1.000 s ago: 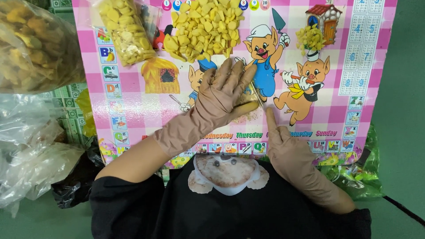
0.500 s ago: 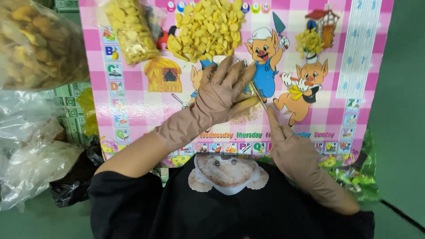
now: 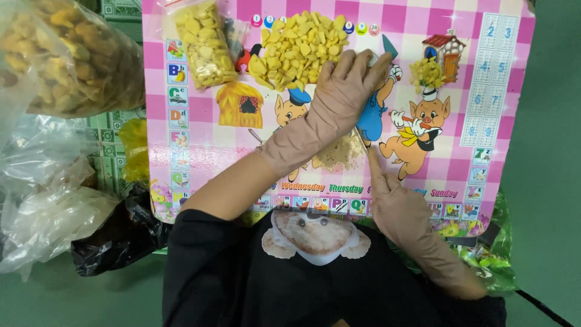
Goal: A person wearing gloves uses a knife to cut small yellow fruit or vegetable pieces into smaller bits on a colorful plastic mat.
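On the pink checked mat (image 3: 200,130), the gloved left hand (image 3: 345,91) has slid up to the yellow pieces pile (image 3: 299,51), lying flat, clasping nothing. The right hand (image 3: 396,206) grips a thin blade (image 3: 361,139) beside crumbs (image 3: 339,154); a filled bag (image 3: 206,42) lies nearby

Yellow cut pieces (image 3: 302,51) lie heaped on the pink mat (image 3: 200,133).

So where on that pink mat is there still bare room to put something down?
The pink checked mat is bare along its left side, below the small filled bag, and at its right edge, right of the small yellow heap. The middle is crowded: the big pile of yellow pieces, the left hand, the right hand.
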